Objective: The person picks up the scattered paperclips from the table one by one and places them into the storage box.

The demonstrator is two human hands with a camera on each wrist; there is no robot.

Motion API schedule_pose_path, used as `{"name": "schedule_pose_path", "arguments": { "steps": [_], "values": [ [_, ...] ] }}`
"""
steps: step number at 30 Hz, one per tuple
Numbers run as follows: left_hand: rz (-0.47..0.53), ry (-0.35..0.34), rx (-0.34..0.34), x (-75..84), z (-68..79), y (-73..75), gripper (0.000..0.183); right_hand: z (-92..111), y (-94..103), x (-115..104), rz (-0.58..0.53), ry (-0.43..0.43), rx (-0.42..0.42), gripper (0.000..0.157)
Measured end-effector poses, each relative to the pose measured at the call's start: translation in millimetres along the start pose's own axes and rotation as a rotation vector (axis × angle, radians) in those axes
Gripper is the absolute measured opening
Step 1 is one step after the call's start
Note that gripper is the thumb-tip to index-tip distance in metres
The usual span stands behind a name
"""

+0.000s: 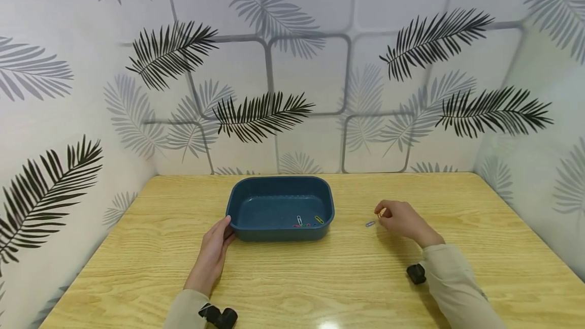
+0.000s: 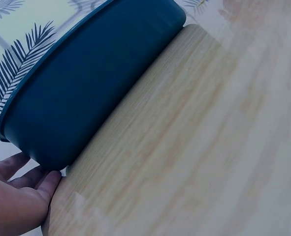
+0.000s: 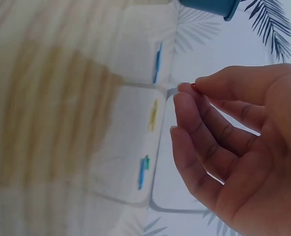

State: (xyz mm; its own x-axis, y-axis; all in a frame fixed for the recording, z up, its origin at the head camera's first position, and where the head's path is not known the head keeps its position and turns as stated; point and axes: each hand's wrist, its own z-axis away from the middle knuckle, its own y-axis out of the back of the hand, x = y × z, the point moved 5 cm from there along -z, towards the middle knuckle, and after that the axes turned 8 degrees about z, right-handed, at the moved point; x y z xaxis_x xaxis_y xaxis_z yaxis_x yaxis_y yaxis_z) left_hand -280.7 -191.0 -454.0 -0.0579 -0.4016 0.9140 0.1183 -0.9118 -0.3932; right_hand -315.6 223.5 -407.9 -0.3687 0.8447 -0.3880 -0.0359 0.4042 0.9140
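A dark blue plastic basin [image 1: 283, 235] stands on the table, with a white paper clip [image 1: 299, 220], a yellow paper clip [image 1: 319, 220] and some small coloured ones inside near its front right. My left hand [image 1: 214, 250] holds the basin's front left corner, thumb at the rim and fingers against the outer wall, as the left wrist view also shows. To the right of the basin, my right hand [image 1: 404, 222] pinches a small red paper clip [image 3: 194, 88] between thumb and index finger; most of it is hidden. A bluish paper clip [image 1: 370, 224] lies on the table beside those fingertips.
In the right wrist view, a blue paper clip [image 3: 158, 64], a yellow paper clip [image 3: 153, 116] and blue and green ones lie on the table. The wood-grain table [image 1: 292, 283] meets a leaf-patterned wall [image 1: 311, 141] at the back.
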Motion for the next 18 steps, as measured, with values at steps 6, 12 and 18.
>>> {"name": "schedule_pose_path", "arguments": {
  "steps": [6,12,18],
  "values": [
    [-0.004,0.003,0.002,0.6,-1.5,-1.6,0.055,-1.3,9.9,-12.4,-0.021,0.027,0.054,0.019],
    [-0.003,0.011,-0.009,1.7,0.6,-0.1,0.056,-9.5,15.3,-36.5,-0.104,0.036,0.079,0.019],
    [-0.002,0.022,-0.009,-0.4,0.5,-1.0,0.057,-20.7,16.7,-57.4,-0.136,0.046,0.087,0.023]
  ]
}}
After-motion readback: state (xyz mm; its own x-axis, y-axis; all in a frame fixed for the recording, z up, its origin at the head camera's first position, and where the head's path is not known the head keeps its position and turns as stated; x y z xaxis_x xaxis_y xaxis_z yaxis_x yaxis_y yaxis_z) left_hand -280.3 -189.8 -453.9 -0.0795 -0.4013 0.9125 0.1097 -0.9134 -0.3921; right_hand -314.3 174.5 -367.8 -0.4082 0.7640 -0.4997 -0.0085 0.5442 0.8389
